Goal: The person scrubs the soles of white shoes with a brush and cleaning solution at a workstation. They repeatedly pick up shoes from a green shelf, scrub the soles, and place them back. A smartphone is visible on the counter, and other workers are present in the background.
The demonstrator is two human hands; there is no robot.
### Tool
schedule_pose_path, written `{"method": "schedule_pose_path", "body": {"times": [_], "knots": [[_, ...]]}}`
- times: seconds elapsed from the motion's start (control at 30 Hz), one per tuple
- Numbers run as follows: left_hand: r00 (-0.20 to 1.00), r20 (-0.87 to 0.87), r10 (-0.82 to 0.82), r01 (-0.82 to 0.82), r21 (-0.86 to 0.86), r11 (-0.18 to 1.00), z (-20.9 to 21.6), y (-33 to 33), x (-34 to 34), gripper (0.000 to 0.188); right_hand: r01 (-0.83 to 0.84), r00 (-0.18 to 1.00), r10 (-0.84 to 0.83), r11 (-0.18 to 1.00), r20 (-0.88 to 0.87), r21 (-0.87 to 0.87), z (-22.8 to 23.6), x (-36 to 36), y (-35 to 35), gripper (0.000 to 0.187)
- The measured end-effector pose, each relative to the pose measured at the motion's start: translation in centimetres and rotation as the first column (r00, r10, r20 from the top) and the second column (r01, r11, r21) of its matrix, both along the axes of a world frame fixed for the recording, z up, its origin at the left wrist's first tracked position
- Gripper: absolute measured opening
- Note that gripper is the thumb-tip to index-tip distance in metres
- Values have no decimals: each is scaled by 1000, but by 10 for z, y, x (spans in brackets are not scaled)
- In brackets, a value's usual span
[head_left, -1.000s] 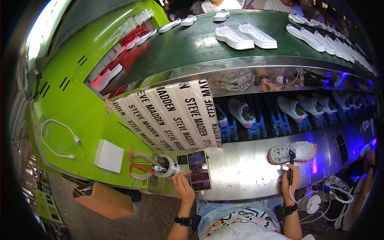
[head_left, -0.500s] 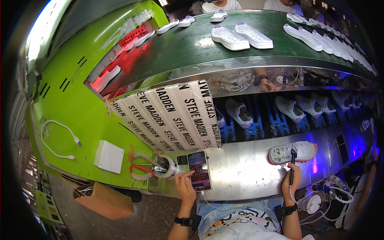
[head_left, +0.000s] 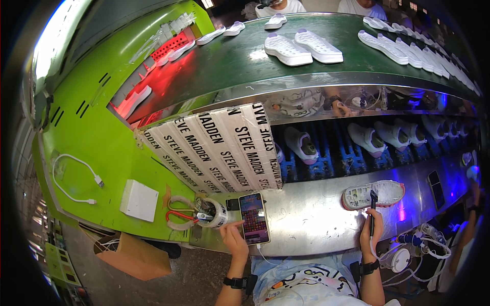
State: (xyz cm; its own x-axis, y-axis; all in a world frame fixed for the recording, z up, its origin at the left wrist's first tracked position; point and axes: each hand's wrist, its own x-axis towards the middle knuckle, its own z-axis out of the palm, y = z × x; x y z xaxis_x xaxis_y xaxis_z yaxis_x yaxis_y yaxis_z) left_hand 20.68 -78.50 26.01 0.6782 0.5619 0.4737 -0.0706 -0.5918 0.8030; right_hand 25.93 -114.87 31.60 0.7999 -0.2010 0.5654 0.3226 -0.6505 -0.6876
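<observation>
— Since the earlier frame, what had shifted?

— Mostly the belt up top: the pair of white soles (head_left: 302,47) had ridden leftward along the green conveyor (head_left: 229,66). Lower down, the white sneaker (head_left: 372,194) had slid a little to the right on the steel bench (head_left: 306,224), and the right hand (head_left: 371,232) had followed it.

— What was that hand doing?

— It was curled shut around a dark pen-like tool (head_left: 372,209), with the tip up against the near side of the sneaker. The shoe lay directly ahead of the hand, just beyond the fingers, on its side with its long axis running left to right across the bench, toe end toward the right as far as I could tell.

— And the other hand?

— The left hand (head_left: 234,238) rested at the lower left edge of a phone (head_left: 254,218) lying flat with its screen lit. Its fingers were loosely bent and gripped nothing; the thumb side touched the phone's rim. It sat well apart from the sneaker, so the right hand was plainly the nearer one.

— Anything else close by?

— A roll of tape (head_left: 217,213) and red-handled scissors (head_left: 178,217) just left of the phone, a white box (head_left: 139,200) on the green panel, and more white shoes on the blue racks (head_left: 367,140) behind the bench.
</observation>
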Motion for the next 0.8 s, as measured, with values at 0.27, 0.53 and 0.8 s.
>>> {"method": "schedule_pose_path", "body": {"times": [0.27,0.53,0.8], "knots": [[994,-18,104,-103,16,995,0,1,0,37,-7,1000,8,1000,-7,15,1,-2,0,19],[998,-27,62,-63,-12,998,-2,2,0,35,-34,999,35,999,-23,25,-1,-2,-1,22],[999,-34,26,-25,20,999,5,0,0,33,-32,999,31,998,-11,-63,0,-1,-1,23]]}}
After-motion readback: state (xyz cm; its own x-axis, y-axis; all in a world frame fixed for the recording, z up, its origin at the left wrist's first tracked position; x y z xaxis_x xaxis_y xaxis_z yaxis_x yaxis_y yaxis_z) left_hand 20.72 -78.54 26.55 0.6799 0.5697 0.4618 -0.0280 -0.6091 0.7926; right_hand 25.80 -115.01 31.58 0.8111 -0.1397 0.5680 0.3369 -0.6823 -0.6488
